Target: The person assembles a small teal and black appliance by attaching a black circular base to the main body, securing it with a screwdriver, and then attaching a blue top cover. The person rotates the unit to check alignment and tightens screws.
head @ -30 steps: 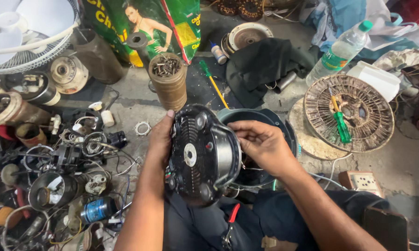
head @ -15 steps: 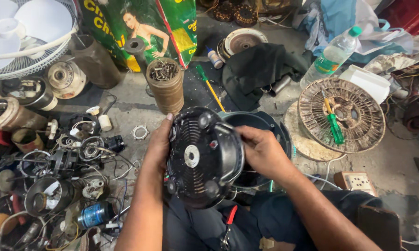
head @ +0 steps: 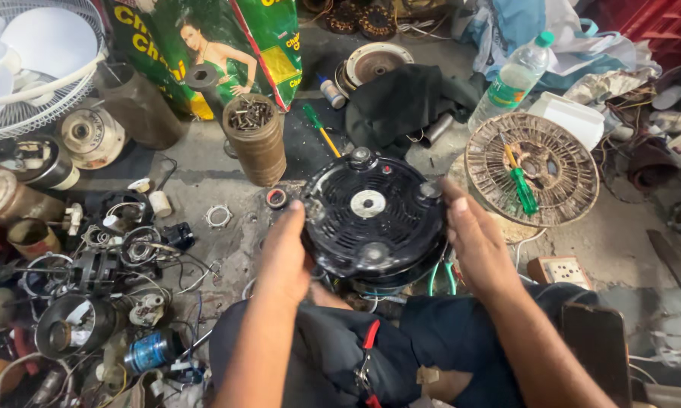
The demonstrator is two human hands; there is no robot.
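Hands, my left point(head: 284, 253) and right point(head: 476, 245), are clamping the black motor housing point(head: 371, 215) by its rim, risking a slip onto the floor parts.

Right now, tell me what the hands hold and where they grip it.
Both hands hold the black motor housing by its rim: the left hand on its left edge, the right hand on its right edge, face up over the lap.
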